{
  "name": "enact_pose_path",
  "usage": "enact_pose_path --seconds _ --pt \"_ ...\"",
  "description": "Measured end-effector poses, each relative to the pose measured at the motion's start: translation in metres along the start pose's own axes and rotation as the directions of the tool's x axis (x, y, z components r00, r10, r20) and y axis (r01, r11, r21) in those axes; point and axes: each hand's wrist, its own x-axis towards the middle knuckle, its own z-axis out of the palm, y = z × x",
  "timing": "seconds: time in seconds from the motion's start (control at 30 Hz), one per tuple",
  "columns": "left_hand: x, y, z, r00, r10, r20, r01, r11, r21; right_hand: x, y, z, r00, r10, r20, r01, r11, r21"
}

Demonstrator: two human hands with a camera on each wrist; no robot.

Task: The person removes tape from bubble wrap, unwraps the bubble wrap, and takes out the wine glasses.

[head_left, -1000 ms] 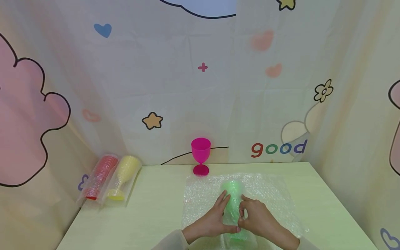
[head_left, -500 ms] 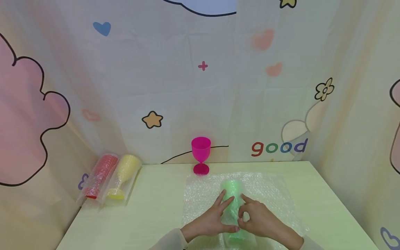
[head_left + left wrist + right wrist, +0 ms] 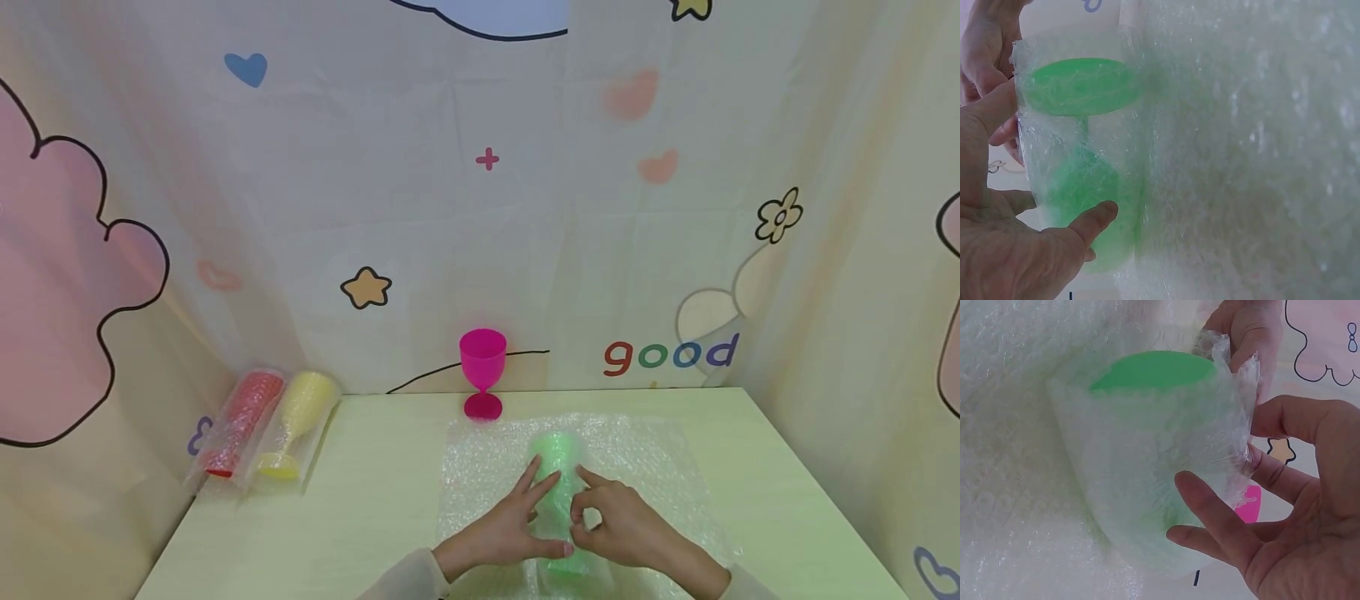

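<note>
A green goblet, rolled in bubble wrap, lies on a spread sheet of bubble wrap. My left hand rests on its left side with fingers spread, as the left wrist view shows on the wrapped goblet. From the right, my right hand pinches the wrap's edge between thumb and index finger. Its other fingers lie extended against the roll in the right wrist view, where the goblet's green base shows through one end.
A pink goblet stands upright at the table's back edge. At the back left lie a red goblet and a yellow goblet, both in bubble wrap. A patterned curtain hangs behind the table.
The index finger of my left hand has spread a little further over the wrapped goblet. My right hand has shifted very slightly left; the wrapped goblet lies in the same place.
</note>
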Motion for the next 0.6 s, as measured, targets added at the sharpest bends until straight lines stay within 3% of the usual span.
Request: enact_pose_path --seconds 0.4,0.6 --pt "0.002 0.005 0.000 1.000 -0.009 -0.009 0.009 1.000 -0.022 -0.002 0.006 -0.006 0.998 -0.057 0.009 0.056 0.997 0.059" --pt "0.002 0.005 0.001 1.000 -0.021 -0.013 0.020 0.999 -0.034 -0.003 0.011 -0.009 0.994 -0.097 0.057 0.088 0.987 0.133"
